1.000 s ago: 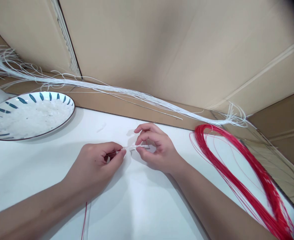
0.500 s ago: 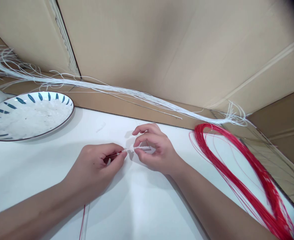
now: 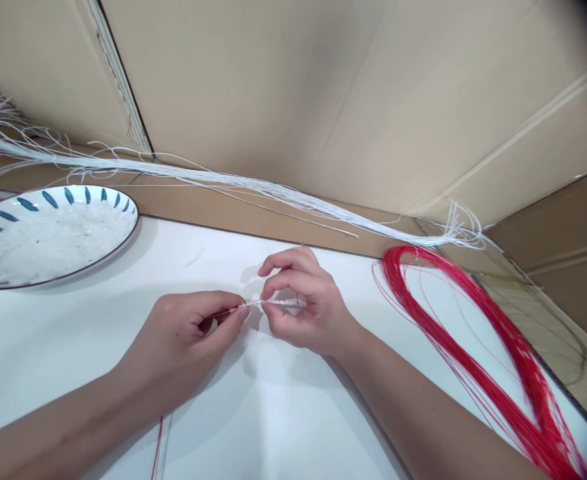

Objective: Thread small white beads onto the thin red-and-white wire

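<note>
A short row of tiny white beads (image 3: pixel 255 302) on a thin strand stretches between my two hands over the white table. My left hand (image 3: pixel 193 330) pinches its left end between thumb and forefinger, and the strand runs back under the palm. With thumb and forefinger, my right hand (image 3: pixel 303 300) grips the row farther right, its other fingers curled loosely above. Beads also show past that pinch, inside the right hand. Below my left wrist a red cord (image 3: pixel 156 447) trails toward the near edge, beside a pale strand.
An oval plate (image 3: pixel 134 223) with blue leaf marks, holding small white bits, stands at the left. A bundle of white cords (image 3: pixel 253 183) lies along the cardboard (image 3: pixel 273 80) at the back. A coil of red cord (image 3: pixel 498 320) lies at the right.
My right hand's pinch has shifted slightly left along the beads, nearer my left hand. More beads show right of it. The whole view has shifted slightly.
</note>
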